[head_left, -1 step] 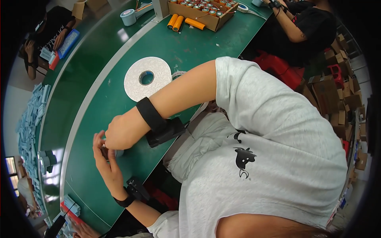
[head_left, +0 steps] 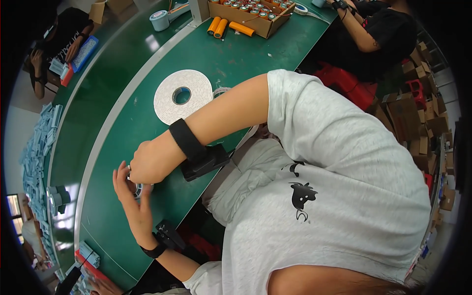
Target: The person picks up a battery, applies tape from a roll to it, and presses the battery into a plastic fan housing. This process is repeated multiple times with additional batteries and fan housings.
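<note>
My right hand (head_left: pixel 151 163) reaches across from the upper right, its back turned up and its fingers curled down out of sight. Close beside it, my left hand (head_left: pixel 133 201) has its fingers stretched and its thumb apart, slightly blurred. Between and beneath the two hands shows a small round part (head_left: pixel 139 189), pale with a dark ring. Most of it is covered, so its kind and whether my right fingers grip it cannot be made out. Above my right wrist lies a large roll of white tape (head_left: pixel 164 98), flat on the green table (head_left: pixel 118 142).
A cardboard box of orange cylindrical batteries (head_left: pixel 269 28) stands at the far edge, with loose batteries (head_left: pixel 241 30) beside it. Grey-blue pieces (head_left: pixel 39 142) are heaped at the left. A black device (head_left: pixel 204 164) sits beneath my right wrist. Co-workers (head_left: pixel 388 37) sit at the table.
My left fingers and thumb have spread a little and shifted slightly left. More of the small round part shows between my hands. My right hand has hardly moved.
</note>
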`<state>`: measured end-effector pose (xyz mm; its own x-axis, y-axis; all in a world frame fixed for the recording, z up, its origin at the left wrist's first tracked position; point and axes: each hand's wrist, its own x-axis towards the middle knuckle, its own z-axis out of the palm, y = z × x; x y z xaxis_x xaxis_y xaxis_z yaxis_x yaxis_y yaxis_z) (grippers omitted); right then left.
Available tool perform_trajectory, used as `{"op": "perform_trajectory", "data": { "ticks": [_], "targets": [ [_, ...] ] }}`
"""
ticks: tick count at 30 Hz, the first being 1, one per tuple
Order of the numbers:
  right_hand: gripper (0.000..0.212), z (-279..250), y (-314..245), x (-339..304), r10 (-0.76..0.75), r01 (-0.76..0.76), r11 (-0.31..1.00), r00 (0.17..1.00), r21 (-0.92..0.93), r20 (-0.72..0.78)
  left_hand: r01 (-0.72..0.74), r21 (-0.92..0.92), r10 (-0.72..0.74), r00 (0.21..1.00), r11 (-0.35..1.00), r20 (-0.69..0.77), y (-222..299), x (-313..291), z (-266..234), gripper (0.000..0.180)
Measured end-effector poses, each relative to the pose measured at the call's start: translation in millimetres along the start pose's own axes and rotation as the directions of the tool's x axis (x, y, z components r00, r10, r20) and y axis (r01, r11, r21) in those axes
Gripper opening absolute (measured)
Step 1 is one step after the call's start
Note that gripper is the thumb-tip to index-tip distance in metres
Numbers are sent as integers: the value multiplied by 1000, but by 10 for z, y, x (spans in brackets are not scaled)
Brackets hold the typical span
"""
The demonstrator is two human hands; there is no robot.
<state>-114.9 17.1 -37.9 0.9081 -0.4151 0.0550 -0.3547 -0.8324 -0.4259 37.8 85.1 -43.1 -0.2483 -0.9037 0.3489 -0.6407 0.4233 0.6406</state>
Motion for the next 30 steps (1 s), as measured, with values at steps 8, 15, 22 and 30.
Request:
{"op": "perform_trajectory", "data": {
  "ticks": [8, 15, 22, 30],
  "targets": [
    [22, 48, 313, -653, -174, 385, 888, 787, 250, -592, -45, 127, 50, 998, 991, -36, -219, 153, -196, 55],
    [20, -623, 780, -2117, 562, -585, 750, 318, 309, -763, -107, 237, 181, 932, 966, -315, -1071, 1706, -618, 56],
    [15, -501, 1881, -1981, 561, -930, 312, 345, -194, -752, 141, 476, -139, 989, 868, -40, -2289, 2732, -129, 67],
    [22, -439, 1510, -2404, 478, -573, 803, 457, 163, -750, -439, 177, 339, 846, 881, 411, 184, 1299, 661, 64]
  ]
}}
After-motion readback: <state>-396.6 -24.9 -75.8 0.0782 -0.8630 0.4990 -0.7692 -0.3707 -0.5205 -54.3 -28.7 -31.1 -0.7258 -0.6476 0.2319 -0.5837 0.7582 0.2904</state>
